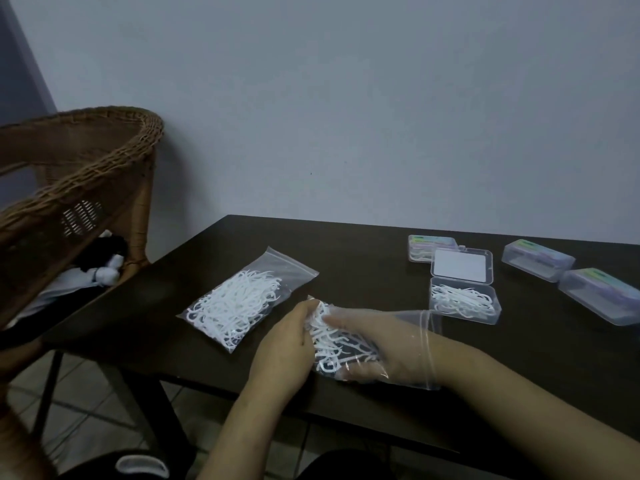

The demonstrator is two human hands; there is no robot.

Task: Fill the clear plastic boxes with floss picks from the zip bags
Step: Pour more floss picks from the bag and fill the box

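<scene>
Over on the left, beside the dark table (346, 244), stands a wicker chair (86, 161) with some black and white cloth (104, 261) bundled on its seat, out of the way of the work. Next along, 1 zip bag (239, 299) lies flat on the table, full of white floss picks and untouched, probably waiting its turn. Near the front edge the left hand (280, 348) curls round the end of a second zip bag (349, 344), pinching it to keep it from sliding. The right hand (384, 344) is pushed inside that bag through its mouth, so the clear film wraps the wrist like a sleeve; its fingers reach among the floss picks (329, 337), but whether they have closed on a bunch I cannot tell. Just beyond the right wrist sits an open box (464, 303), lid (462, 266) folded back, partly filled with picks and placed close so each handful has a short trip. Behind it is 1 closed box (431, 247), and at the far right 2 more closed boxes (536, 259) (602, 294) sit set aside.
</scene>
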